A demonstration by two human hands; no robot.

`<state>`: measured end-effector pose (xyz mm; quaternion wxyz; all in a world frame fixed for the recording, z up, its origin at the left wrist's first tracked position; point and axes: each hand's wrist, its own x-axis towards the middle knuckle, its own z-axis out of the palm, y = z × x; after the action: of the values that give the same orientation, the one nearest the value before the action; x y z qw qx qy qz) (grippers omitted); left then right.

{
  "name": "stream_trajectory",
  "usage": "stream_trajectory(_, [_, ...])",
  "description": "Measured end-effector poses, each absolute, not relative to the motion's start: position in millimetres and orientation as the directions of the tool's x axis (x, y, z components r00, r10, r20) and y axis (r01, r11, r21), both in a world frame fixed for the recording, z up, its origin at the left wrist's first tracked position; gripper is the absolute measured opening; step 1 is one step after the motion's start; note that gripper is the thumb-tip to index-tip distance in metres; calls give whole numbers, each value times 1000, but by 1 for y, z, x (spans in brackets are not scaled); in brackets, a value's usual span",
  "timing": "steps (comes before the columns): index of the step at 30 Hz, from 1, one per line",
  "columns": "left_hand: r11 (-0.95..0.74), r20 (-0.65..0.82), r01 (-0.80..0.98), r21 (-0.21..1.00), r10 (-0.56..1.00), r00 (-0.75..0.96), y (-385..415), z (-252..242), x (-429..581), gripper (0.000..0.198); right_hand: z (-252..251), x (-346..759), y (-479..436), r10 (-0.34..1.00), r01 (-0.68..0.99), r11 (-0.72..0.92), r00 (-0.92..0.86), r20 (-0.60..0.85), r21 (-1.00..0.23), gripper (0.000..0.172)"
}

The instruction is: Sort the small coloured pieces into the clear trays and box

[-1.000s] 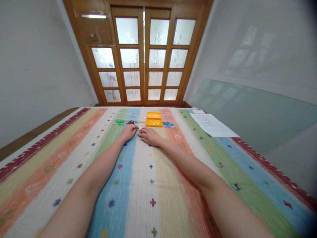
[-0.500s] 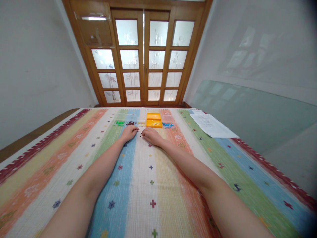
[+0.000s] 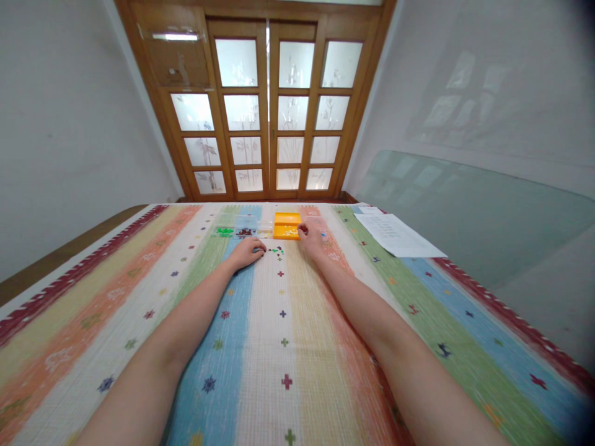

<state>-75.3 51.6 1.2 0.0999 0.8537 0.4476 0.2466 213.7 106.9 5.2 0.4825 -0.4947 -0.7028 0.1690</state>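
My left hand point(image 3: 247, 253) rests on the striped cloth, its fingers curled together at the left of a few small green and dark red pieces point(image 3: 276, 251). Anything in its fingertips is too small to make out. Over the right edge of the yellow open box point(image 3: 287, 218), my right hand point(image 3: 310, 242) has thumb and fingers drawn together. What they hold, if anything, does not show. White pieces point(image 3: 290, 231) lie in the yellow box. Behind my right hand, a clear box point(image 3: 318, 220) with blue pieces is mostly covered.
Left of the yellow box stand clear boxes with green pieces point(image 3: 225, 232) and dark red pieces point(image 3: 245, 232). Printed paper sheets point(image 3: 398, 235) lie at the right of the table. Wooden glass-paned doors point(image 3: 269, 111) stand beyond the far edge.
My right hand has moved from the middle, beside my left hand, forward and right to the yellow box. My left hand has shifted slightly right. Small green and dark red pieces between them are now uncovered.
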Motion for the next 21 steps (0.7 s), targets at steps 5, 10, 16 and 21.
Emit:
stream_trajectory(5, [-569,329,727,384,820,468,51,0,-75,24,6,215,109,853,514,467,-46,520,-719,33])
stream_trajectory(10, [-558,333,734,387,827,454,49,2,-73,23,7,217,107,857,535,451,-36,514,-714,32])
stream_trajectory(16, [-557,349,725,404,827,441,49,1,-71,17,-4,213,112,870,591,443,-103,481,-674,30])
stream_trajectory(21, [-403,383,734,547,900,208,54,-6,-74,15,-12,209,114,860,593,475,-159,484,-650,30])
